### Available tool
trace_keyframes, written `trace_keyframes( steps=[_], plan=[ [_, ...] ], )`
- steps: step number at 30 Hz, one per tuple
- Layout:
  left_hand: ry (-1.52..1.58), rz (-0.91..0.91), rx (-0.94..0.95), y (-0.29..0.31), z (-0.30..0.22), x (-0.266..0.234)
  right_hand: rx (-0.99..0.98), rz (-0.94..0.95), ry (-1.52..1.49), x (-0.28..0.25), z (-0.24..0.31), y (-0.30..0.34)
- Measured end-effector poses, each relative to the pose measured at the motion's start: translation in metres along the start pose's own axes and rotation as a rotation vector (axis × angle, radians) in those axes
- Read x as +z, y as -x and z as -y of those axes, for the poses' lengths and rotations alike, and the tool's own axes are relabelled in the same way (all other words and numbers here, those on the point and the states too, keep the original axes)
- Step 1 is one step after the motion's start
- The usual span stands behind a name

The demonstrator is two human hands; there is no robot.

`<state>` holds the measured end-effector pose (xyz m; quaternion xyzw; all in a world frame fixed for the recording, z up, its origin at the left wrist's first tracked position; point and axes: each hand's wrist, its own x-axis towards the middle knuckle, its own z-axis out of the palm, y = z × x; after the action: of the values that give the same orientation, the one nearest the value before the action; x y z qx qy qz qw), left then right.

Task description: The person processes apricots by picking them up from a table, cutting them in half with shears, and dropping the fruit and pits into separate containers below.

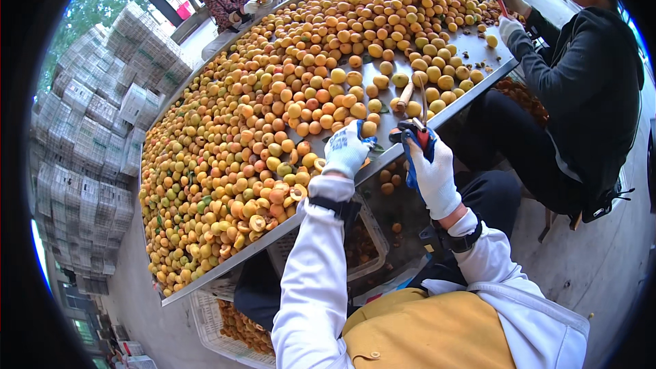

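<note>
My left hand (347,152), in a white glove with a blue palm, is at the near edge of the metal table (273,240). Its fingers curl inward, hiding whatever they may hold. Beside it, my right hand (433,172), gloved the same way, is closed round the red and black handle of a knife (423,139). The thin, curved blade points away from me, over the table. Just beyond lies a wooden handle (406,97) among loose apricots (355,111). Cut apricot halves (257,223) lie near the table's front edge.
Across the table a person in a patterned top (231,1) handles fruit. At right a person in dark clothes (570,75) holds a red-handled tool (503,7). Crates of apricot pieces (205,321) (374,222) stand below the table edge. Stacked crates (89,137) rise at left.
</note>
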<state>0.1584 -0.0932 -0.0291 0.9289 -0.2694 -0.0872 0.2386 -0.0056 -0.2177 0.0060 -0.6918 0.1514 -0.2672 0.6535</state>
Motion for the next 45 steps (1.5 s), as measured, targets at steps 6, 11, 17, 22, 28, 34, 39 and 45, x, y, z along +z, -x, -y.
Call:
trace_keyframes(
  steps=[6, 11, 17, 22, 28, 34, 39, 45],
  plan=[
    [0.232, -0.352, 0.261, 0.117, -0.026, -0.031, -0.071, 0.248, -0.039, 0.028, -0.013, 0.008],
    [0.156, -0.439, 0.189, 0.190, 0.002, -0.050, -0.153, 0.389, 0.085, 0.055, -0.001, 0.039],
    [-0.012, -0.876, -0.351, 0.324, 0.116, -0.139, 0.121, 0.385, 0.022, 0.051, 0.011, 0.043],
    [-0.941, -0.576, -0.893, 0.437, 0.191, -0.159, 0.030, 0.434, 0.060, 0.052, 0.013, 0.050],
    [0.771, -0.547, -0.230, 0.346, 0.102, -0.119, -0.269, 0.563, 0.145, 0.070, 0.019, 0.066],
    [1.371, -0.009, -0.024, 0.242, 0.014, -0.064, -0.452, 0.642, 0.187, 0.067, 0.014, 0.060],
    [1.679, 0.052, -0.008, 0.215, 0.003, -0.051, -0.489, 0.564, 0.280, 0.051, 0.009, 0.051],
    [1.807, -0.145, -0.092, 0.201, 0.002, -0.043, -0.497, 0.528, 0.279, 0.041, 0.019, 0.048]
  ],
)
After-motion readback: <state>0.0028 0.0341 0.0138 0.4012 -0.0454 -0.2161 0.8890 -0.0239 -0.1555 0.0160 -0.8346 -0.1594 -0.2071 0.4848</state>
